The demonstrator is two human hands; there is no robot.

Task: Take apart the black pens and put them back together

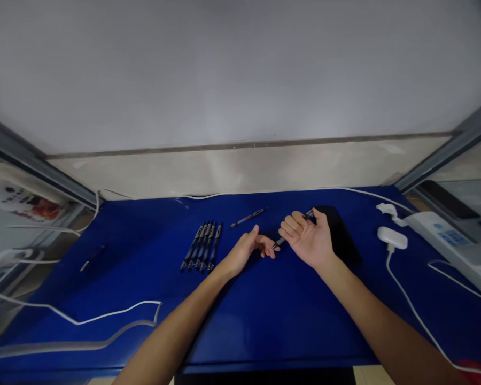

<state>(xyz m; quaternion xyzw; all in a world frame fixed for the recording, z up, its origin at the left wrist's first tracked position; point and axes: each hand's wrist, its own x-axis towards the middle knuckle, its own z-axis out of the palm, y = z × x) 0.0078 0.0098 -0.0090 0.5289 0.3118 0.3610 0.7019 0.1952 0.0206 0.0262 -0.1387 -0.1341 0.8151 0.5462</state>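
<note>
My right hand (pixel 308 238) is closed around a dark pen (pixel 281 241), palm turned up, with the thumb at the pen's upper end. The pen slants down to the left, its tip beside the fingers of my left hand (pixel 248 250). That left hand has its thumb raised and fingers apart; whether a fingertip touches the pen tip I cannot tell. Left of it lies a row of several similar pens (pixel 203 247), side by side. A single pen (pixel 247 218) with a clear, reddish-marked barrel lies behind my left hand.
A flat black object (pixel 344 238) lies behind my right hand on the blue tabletop (pixel 260 321). At right are a white charger-like case (pixel 392 238), crumpled white tissue (pixel 390 212) and a white power strip (pixel 449 235). White cables (pixel 116 313) cross the left side. A thin dark item (pixel 92 259) lies far left.
</note>
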